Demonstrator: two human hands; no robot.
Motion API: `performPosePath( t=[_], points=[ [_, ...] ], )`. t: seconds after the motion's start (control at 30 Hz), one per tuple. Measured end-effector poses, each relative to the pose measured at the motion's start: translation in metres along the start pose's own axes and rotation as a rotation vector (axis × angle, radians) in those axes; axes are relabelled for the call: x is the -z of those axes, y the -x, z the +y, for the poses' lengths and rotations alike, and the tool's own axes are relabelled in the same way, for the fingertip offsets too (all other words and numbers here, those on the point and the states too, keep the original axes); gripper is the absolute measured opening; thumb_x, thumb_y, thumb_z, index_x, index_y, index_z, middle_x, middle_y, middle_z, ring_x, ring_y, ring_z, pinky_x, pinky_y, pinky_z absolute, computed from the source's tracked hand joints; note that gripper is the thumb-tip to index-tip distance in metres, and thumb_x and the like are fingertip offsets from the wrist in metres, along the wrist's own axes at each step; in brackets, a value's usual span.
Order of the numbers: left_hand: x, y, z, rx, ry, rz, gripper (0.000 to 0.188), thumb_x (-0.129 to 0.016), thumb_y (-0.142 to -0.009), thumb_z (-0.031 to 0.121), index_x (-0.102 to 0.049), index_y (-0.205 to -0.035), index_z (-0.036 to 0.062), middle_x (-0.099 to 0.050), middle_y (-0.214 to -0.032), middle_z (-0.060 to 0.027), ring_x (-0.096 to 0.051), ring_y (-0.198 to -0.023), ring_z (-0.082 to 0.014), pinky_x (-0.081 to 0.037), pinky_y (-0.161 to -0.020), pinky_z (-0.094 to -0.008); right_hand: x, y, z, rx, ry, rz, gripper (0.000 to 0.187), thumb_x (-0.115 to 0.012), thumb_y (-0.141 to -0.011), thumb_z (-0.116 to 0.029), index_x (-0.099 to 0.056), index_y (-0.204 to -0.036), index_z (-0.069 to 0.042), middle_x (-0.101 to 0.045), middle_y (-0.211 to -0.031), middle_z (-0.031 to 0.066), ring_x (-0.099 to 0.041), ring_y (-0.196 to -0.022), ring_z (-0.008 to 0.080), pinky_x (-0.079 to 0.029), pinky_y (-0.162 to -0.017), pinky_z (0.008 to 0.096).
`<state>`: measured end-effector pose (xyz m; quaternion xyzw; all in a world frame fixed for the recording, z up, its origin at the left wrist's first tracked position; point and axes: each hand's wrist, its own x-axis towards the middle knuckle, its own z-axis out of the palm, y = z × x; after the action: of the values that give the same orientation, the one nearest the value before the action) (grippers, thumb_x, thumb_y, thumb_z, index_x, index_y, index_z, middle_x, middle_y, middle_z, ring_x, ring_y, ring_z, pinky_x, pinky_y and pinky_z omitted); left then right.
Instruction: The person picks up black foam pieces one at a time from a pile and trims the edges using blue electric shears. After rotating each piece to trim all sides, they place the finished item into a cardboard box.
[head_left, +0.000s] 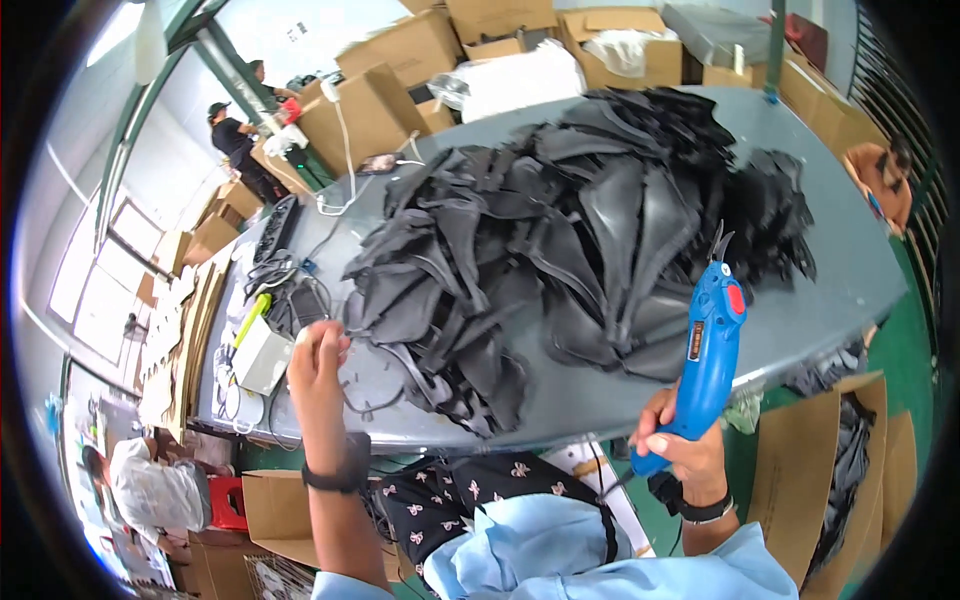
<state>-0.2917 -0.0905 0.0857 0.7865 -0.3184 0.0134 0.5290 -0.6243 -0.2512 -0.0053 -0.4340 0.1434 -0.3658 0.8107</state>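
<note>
A bright workroom spreads out around a green floor [910, 340], with cardboard cartons [395, 65] stacked behind and a person in orange [880, 185] by the right edge. The grey worktop [850, 265] crosses the middle, its surface smooth and slightly shiny. Over its centre sprawls a heap of black moulded pieces [590, 225], loosely overlapped; a careless nudge could send some sliding off the near edge, since a few lie close to it.

An open carton [790, 480] stands at lower right, more black material inside. Leftward on the worktop are a white box [262, 355], a power strip [277, 228] and a white cable [348, 160], whose loops could snag a sleeve.

Of the hands, the right [692, 458] grips a blue electric cutter [706, 360], upright before the heap. The left [318, 372] is raised, fingers curled; whether it pinches anything, I cannot tell. The cutter's bare blades [719, 243] could nick a finger or a piece if the red button [736, 299] were pressed accidentally.
</note>
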Motion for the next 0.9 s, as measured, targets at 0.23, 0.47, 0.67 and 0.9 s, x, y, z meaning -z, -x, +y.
performPosePath(
  t=[0.23, 0.47, 0.67, 0.9],
  points=[
    [-0.024, -0.129, -0.091, -0.076, -0.539, -0.07, 0.022, -0.054, -0.083, 0.018, -0.062, -0.098, 0.0046, -0.062, -0.093, -0.0202, -0.061, -0.088, -0.0344, -0.046, -0.078, -0.039, -0.055, -0.034, 0.048, -0.364, 0.227, -0.229, 0.019, -0.074, -0.074, -0.011, -0.057, -0.08, -0.005, -0.057, -0.073, -0.0012, -0.054, -0.068, 0.0065, -0.044, -0.063, 0.0243],
    [-0.06, -0.219, -0.157, 0.026, -0.539, -0.346, 0.044, -0.063, -0.079, 0.028, -0.055, -0.114, 0.0017, -0.059, -0.109, -0.0234, -0.057, -0.103, -0.0357, -0.045, -0.088, -0.0374, -0.066, -0.043, 0.071, -0.516, 0.39, -0.334, 0.018, -0.076, -0.071, -0.013, -0.061, -0.076, -0.005, -0.061, -0.073, 0.0009, -0.057, -0.069, 0.0095, -0.044, -0.065, 0.0245],
    [-0.06, -0.248, -0.153, 0.238, -0.403, -0.675, 0.068, -0.074, -0.07, 0.033, -0.049, -0.122, -0.0046, -0.055, -0.118, -0.0242, -0.05, -0.116, -0.0329, -0.038, -0.097, -0.0346, -0.083, -0.055, 0.084, -0.49, 0.372, -0.268, 0.038, -0.077, -0.07, -0.029, -0.059, -0.093, -0.005, -0.065, -0.08, 0.0041, -0.065, -0.067, 0.0149, -0.046, -0.052, 0.033],
    [0.017, -0.207, -0.087, 0.27, 0.247, -0.378, 0.025, -0.071, -0.076, 0.015, -0.058, -0.088, -0.0029, -0.059, -0.076, -0.0055, -0.056, -0.067, -0.0127, -0.044, -0.056, -0.0265, -0.099, -0.067, 0.091, -0.571, 0.453, -0.299, 0.02, -0.076, -0.07, -0.016, -0.061, -0.076, -0.004, -0.062, -0.072, 0.0025, -0.058, -0.068, 0.0101, -0.045, -0.064, 0.0254]
  ],
)
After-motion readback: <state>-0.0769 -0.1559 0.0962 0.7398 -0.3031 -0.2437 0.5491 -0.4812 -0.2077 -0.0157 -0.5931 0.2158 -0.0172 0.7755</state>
